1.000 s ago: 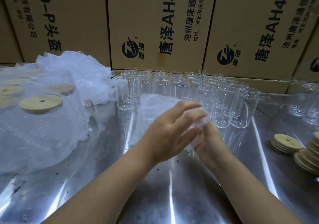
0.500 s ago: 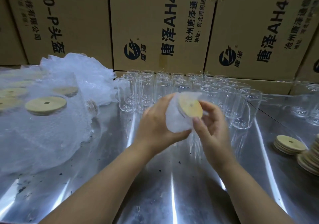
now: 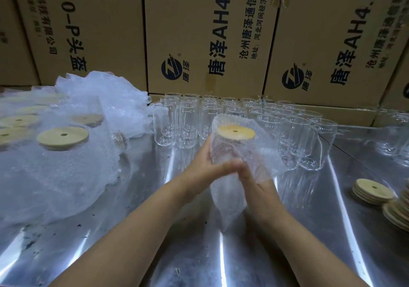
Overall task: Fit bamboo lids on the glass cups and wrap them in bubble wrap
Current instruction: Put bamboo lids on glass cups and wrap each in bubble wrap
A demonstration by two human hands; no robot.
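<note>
Left hand (image 3: 204, 166) and right hand (image 3: 252, 177) both grip the cup (image 3: 222, 151), lid (image 3: 235, 132) fitted, wrap (image 3: 228, 202) around it, trailing below the hands. Bare cups (image 3: 186, 127) stand beyond the hands.

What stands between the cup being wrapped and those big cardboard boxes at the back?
Rows of bare, lidless glass cups stand upright on the metal table, behind the wrapped cup and before the boxes; the head view shows this.

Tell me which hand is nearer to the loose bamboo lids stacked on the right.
Right. The right hand holds the wrapped cup on the side facing the lid stack; the left hand holds its far side.
</note>
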